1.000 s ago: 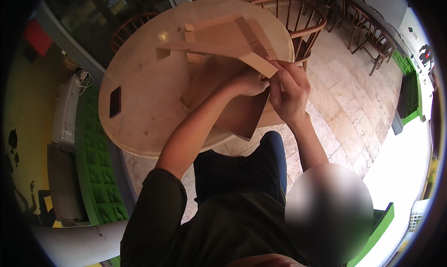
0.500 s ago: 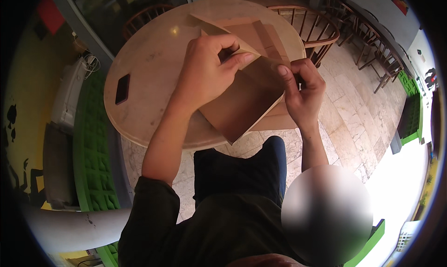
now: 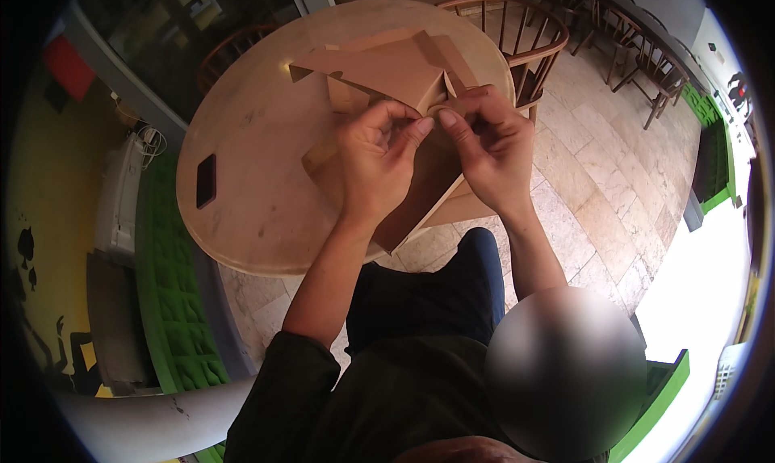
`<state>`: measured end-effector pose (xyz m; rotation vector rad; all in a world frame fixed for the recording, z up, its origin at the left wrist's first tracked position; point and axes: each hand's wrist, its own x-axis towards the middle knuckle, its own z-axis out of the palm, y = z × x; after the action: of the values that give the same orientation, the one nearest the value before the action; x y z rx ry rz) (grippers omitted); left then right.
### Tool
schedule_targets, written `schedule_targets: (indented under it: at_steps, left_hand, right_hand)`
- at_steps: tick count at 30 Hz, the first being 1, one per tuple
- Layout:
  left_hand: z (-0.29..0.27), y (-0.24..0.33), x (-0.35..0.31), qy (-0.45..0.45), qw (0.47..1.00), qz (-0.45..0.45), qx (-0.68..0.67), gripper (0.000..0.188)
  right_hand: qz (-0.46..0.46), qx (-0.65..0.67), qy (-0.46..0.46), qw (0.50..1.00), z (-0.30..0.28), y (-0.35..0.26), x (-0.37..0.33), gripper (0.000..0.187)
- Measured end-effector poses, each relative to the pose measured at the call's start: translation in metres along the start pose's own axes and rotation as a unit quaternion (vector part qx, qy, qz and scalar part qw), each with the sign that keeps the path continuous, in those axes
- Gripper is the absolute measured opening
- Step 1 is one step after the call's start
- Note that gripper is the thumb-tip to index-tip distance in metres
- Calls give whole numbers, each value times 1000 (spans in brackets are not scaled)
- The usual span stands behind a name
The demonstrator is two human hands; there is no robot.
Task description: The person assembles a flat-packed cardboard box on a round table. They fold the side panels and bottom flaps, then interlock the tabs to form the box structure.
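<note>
Both hands meet at a corner of a brown cardboard box (image 3: 426,179) near the right side of a round table (image 3: 254,120). My left hand (image 3: 378,160) is closed, its thumb and fingers pinching the cardboard at that corner. Close beside it, my right hand (image 3: 494,144) also pinches the cardboard, thumb against bent fingers. Beyond the hands, the box's lid panel (image 3: 387,63) stands raised and tilted, with a flap sticking out at its left end. The box's near corner points toward me at the table edge. My fingers hide the exact fold they grip.
A dark phone (image 3: 207,180) lies on the table's left part. More flat cardboard (image 3: 460,210) shows under the box. Wooden chairs (image 3: 525,39) stand beyond the table, and others line a long table at the far right. A green lattice bench (image 3: 173,301) is at left.
My right hand has moved left and my left hand has come in lower, so they now nearly touch. The lid panel has swung to show its broad face. The view has shifted slightly.
</note>
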<state>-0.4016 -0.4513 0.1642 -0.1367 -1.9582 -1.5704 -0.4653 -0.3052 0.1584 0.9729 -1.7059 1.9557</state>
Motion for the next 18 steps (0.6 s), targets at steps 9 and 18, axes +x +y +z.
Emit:
schedule_targets:
  at_steps: [9,18]
  left_hand:
    - [0,-2,8,2,997,63,-48,5]
    - [2,-6,10,-36,993,107,-39,6]
  right_hand:
    - [-27,-31,30,999,0,3,-1,5]
    - [-48,-73,-8,996,-10,-3,3,6]
